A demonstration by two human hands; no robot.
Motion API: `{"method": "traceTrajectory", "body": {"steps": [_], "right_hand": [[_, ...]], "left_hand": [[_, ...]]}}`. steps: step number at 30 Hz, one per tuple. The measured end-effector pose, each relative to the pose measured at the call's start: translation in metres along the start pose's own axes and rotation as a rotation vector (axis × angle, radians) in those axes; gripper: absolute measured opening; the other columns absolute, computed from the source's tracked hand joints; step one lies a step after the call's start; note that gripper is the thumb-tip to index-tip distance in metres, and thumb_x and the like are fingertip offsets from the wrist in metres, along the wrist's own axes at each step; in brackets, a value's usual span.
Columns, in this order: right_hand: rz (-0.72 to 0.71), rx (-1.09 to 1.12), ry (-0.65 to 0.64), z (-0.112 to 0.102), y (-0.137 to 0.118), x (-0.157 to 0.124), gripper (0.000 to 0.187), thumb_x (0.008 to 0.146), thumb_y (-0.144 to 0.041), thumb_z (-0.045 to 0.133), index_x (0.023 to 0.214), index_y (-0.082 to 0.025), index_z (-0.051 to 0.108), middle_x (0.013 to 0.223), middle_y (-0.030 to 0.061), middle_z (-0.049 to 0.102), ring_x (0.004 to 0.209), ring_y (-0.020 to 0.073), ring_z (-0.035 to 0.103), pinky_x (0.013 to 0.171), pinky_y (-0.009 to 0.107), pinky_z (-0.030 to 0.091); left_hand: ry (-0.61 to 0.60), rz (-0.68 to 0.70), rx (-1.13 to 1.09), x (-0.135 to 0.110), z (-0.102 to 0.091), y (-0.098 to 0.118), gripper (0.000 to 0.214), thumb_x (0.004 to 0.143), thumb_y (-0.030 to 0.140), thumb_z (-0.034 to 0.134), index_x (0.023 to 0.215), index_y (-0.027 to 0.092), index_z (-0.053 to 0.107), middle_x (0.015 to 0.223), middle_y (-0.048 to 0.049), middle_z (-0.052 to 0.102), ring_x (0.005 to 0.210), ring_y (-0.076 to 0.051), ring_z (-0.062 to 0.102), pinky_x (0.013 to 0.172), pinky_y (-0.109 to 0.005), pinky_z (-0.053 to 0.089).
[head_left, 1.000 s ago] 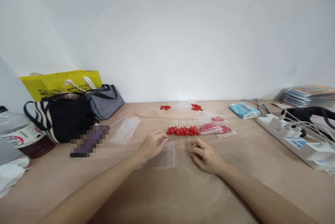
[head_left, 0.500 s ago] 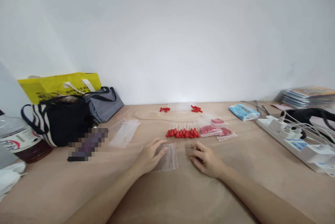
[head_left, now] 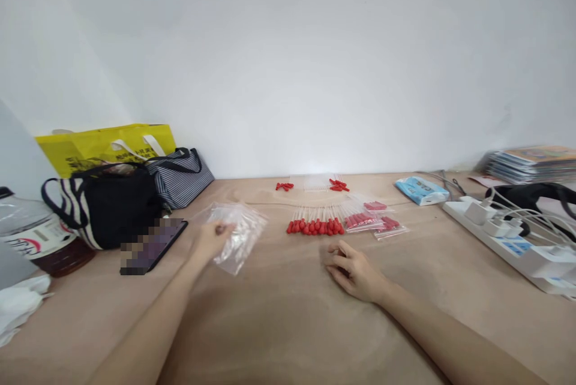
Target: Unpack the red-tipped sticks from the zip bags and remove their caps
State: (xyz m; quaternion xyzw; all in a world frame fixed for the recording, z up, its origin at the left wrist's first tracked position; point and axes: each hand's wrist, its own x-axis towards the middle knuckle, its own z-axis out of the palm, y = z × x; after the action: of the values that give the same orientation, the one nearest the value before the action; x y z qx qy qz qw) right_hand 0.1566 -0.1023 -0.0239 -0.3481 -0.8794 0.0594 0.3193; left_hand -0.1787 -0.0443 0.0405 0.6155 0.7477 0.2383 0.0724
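My left hand (head_left: pixel 215 240) is closed on a clear zip bag (head_left: pixel 240 247) on the left, where other clear bags lie partly hidden beneath it. The hand is a little blurred. My right hand (head_left: pixel 353 271) rests on the table with loosely bent fingers apart and nothing in them. Just beyond it is a row of thin clear droppers with red bulbs (head_left: pixel 315 227). To the right of that row lie several zip bags with red-bulbed droppers (head_left: pixel 362 220) inside.
Small red pieces (head_left: pixel 284 186) lie in two groups near the wall. On the left are a phone (head_left: pixel 162 244), a black bag (head_left: pixel 121 211), a striped pouch (head_left: pixel 182 178) and a bottle (head_left: pixel 45 241). A blue tissue pack (head_left: pixel 420 191) and a power strip (head_left: pixel 508 244) sit right.
My left hand has moved left with the clear zip bag that lay flat in front of me, bringing it to the other bags. My right hand has stayed in place.
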Motion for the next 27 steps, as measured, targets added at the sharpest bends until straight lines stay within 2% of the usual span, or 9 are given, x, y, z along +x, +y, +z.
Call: {"method": "traceTrajectory", "body": {"steps": [2,4,7,11,14,17,20,23,27], "right_hand": [[-0.001,0.002,0.004,0.000,0.000,0.000,0.014,0.079,-0.013,0.045,0.081,-0.018,0.058,0.095,0.0080,0.052,0.072,0.0119,0.054,0.066,0.025,0.044],[-0.001,0.006,0.006,0.000,0.000,0.000,0.014,0.079,-0.014,0.044,0.082,-0.018,0.058,0.095,0.0082,0.052,0.073,0.0123,0.054,0.066,0.026,0.044],[0.000,0.004,0.014,0.000,0.001,0.001,0.016,0.079,-0.015,0.044,0.085,-0.018,0.058,0.096,0.0087,0.052,0.074,0.0127,0.054,0.066,0.026,0.045],[-0.006,-0.005,0.031,-0.001,0.000,0.001,0.018,0.078,-0.012,0.044,0.086,-0.019,0.058,0.094,0.0076,0.053,0.070,0.0116,0.053,0.064,0.025,0.044],[0.003,-0.023,0.056,0.000,-0.003,0.002,0.016,0.078,-0.013,0.045,0.085,-0.020,0.058,0.090,0.0060,0.055,0.070,0.0120,0.052,0.064,0.025,0.043],[0.038,-0.091,0.142,0.001,-0.003,0.004,0.016,0.077,-0.014,0.046,0.084,-0.020,0.059,0.087,0.0055,0.057,0.075,0.0145,0.053,0.068,0.027,0.042],[0.137,-0.218,0.306,-0.007,0.014,0.007,0.018,0.075,-0.015,0.048,0.086,-0.021,0.061,0.085,0.0054,0.059,0.078,0.0170,0.053,0.071,0.031,0.041],[0.358,-0.347,0.436,-0.031,0.051,0.007,0.021,0.072,-0.015,0.048,0.084,-0.021,0.064,0.085,0.0059,0.059,0.082,0.0193,0.053,0.075,0.033,0.039],[0.720,-0.587,0.319,-0.065,0.106,-0.004,0.032,0.066,-0.010,0.048,0.089,-0.020,0.066,0.091,0.0089,0.060,0.088,0.0240,0.051,0.075,0.035,0.037]], "left_hand": [[0.104,-0.154,0.108,0.020,-0.011,-0.016,0.034,0.074,0.046,0.045,0.080,0.017,0.061,0.081,-0.0078,0.064,0.081,-0.026,0.059,0.065,-0.030,0.041],[0.111,-0.264,0.194,0.034,-0.017,-0.027,0.036,0.075,0.047,0.045,0.087,0.018,0.062,0.093,-0.0114,0.064,0.090,-0.031,0.058,0.070,-0.036,0.042],[0.173,-0.303,0.306,0.039,-0.015,-0.030,0.045,0.076,0.045,0.045,0.108,0.015,0.055,0.108,-0.0166,0.059,0.102,-0.035,0.051,0.080,-0.045,0.039],[0.276,-0.005,0.411,0.024,0.003,-0.024,0.053,0.081,0.040,0.037,0.127,0.014,0.039,0.129,-0.0153,0.044,0.120,-0.031,0.036,0.094,-0.045,0.030],[-0.004,0.180,0.424,0.016,0.016,-0.026,0.054,0.082,0.044,0.033,0.130,0.020,0.037,0.138,-0.0090,0.034,0.128,-0.027,0.026,0.101,-0.045,0.022],[-0.186,0.161,0.388,0.015,0.024,-0.033,0.056,0.082,0.049,0.030,0.130,0.022,0.038,0.138,-0.0078,0.032,0.128,-0.027,0.025,0.101,-0.048,0.022],[0.039,0.264,0.346,0.013,0.026,-0.037,0.052,0.082,0.044,0.030,0.124,0.016,0.046,0.133,-0.0098,0.040,0.127,-0.027,0.028,0.102,-0.048,0.021],[0.260,0.490,0.271,0.000,0.028,-0.031,0.044,0.081,0.042,0.035,0.109,0.016,0.057,0.123,-0.0105,0.051,0.123,-0.026,0.034,0.103,-0.046,0.022],[0.148,0.733,0.119,-0.027,0.037,-0.008,0.035,0.082,0.038,0.039,0.102,0.017,0.059,0.118,-0.0092,0.054,0.120,-0.024,0.039,0.099,-0.041,0.034]]}}
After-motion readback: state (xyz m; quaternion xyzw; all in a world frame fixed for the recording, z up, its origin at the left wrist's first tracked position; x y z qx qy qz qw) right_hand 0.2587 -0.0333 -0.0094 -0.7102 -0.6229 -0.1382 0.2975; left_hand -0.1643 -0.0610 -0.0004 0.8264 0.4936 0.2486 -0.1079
